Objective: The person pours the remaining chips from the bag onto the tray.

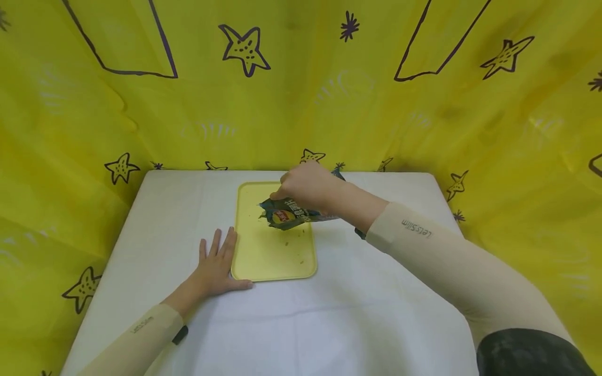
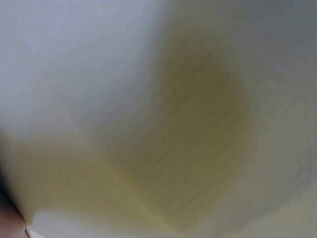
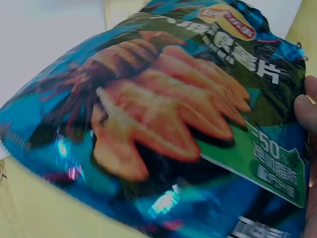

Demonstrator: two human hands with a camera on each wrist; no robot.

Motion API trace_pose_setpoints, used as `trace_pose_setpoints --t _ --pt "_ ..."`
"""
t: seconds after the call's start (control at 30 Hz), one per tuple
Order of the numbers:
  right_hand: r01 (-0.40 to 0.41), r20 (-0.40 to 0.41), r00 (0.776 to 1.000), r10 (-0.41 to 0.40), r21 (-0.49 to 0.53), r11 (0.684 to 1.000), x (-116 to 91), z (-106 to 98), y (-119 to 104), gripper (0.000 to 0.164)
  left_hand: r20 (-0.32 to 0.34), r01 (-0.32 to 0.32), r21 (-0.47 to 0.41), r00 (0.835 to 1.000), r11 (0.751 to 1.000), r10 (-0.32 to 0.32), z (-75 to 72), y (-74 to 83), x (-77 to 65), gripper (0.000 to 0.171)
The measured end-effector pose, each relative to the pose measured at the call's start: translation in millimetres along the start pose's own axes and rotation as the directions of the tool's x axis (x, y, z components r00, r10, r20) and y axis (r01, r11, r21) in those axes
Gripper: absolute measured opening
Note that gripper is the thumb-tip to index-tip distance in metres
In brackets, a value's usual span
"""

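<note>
A dark green and blue chip bag (image 1: 287, 215) hangs tilted above a pale yellow tray (image 1: 270, 263). My right hand (image 1: 310, 185) grips the bag from above, over the tray's upper right part. The bag's printed front (image 3: 163, 114) fills most of the right wrist view, and parts of the fingers (image 3: 308, 110) show at its right edge. Small crumbs (image 1: 287, 244) lie on the tray. My left hand (image 1: 213, 277) rests with spread fingers at the tray's lower left edge, its thumb along the corner. The left wrist view is blurred and shows mainly pale cloth and sleeve.
The tray lies on a table with a white cloth (image 1: 367, 313). Behind and at both sides hangs a yellow curtain (image 1: 291, 104) with drawn stars, close to the table's far edge.
</note>
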State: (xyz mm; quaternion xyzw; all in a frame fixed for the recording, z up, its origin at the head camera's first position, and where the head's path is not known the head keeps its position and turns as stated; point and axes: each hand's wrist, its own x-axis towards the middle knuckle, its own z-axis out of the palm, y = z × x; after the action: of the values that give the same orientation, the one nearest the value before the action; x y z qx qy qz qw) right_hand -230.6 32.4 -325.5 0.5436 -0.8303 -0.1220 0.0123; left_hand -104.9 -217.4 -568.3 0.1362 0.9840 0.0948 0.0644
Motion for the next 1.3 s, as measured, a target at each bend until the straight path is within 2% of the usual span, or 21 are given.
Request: trace_pose_setpoints --t 0.27,0.53,0.77,1.1,1.3 --pt "-0.022 -0.013 1.000 0.022 -0.010 1.000 2.4 -3.3 -0.7 0.053 -0.029 -0.021 -0.006 0.999 1.000 0.021 -0.7 -2.3 -2.2 0.130" --pt "-0.006 0.006 1.000 0.006 -0.031 1.000 2.6 -4.1 -1.1 0.049 -0.020 -0.015 -0.006 1.000 1.000 0.014 -0.6 -2.9 -0.5 0.129" --pt "-0.032 -0.002 0.999 0.032 -0.024 0.999 5.2 -10.0 0.1 0.049 -0.032 -0.016 -0.017 0.999 1.000 0.016 -0.4 -4.2 0.7 0.130" --pt "-0.012 0.017 1.000 0.013 -0.063 0.998 11.1 -4.9 -3.5 0.047 -0.031 -0.029 -0.008 0.999 1.000 0.029 -1.0 -3.3 1.3 0.129" --pt "-0.016 -0.011 1.000 0.015 -0.053 0.998 13.9 -8.2 -3.6 0.044 -0.031 -0.018 0.002 0.999 1.000 0.018 0.5 -5.8 1.8 0.130"
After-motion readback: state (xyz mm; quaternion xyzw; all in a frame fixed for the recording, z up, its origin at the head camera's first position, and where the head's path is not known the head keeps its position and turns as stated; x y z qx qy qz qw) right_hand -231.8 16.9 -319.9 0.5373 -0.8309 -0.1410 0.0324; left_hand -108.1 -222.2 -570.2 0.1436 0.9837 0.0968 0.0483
